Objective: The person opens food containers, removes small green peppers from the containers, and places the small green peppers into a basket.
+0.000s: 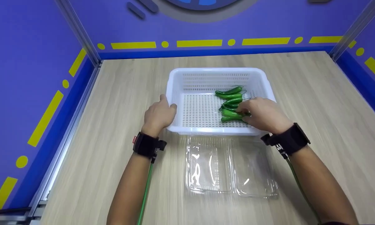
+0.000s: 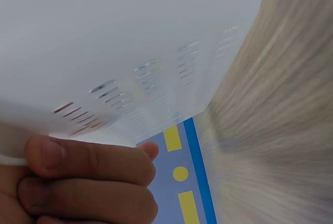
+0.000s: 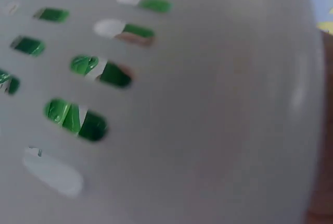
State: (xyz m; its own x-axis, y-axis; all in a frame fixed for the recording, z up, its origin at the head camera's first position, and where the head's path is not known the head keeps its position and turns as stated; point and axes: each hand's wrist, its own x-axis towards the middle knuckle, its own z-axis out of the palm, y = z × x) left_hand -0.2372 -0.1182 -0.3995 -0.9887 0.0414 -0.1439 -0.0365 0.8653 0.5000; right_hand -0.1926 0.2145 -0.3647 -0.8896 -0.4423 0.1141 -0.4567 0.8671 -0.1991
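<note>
A white plastic basket (image 1: 203,131) with slotted walls stands on the table. Several green chili peppers (image 1: 228,97) lie in a row at its right side, stem ends toward the right. My left hand (image 1: 159,114) grips the basket's left rim, thumb at the rim and curled fingers (image 2: 99,161) against the outer wall. Reaching over the front right of the basket, my right hand (image 1: 265,114) pinches a green chili pepper (image 1: 232,114) near its stem end. In the right wrist view the basket wall (image 3: 208,104) hides most of that hand; green shows through the slots.
In front of the basket lies an unfolded clear plastic clamshell box (image 1: 231,168), its two halves side by side. The wooden table (image 1: 128,84) meets a blue and yellow panel (image 1: 200,31) at the back, with more panels left and right.
</note>
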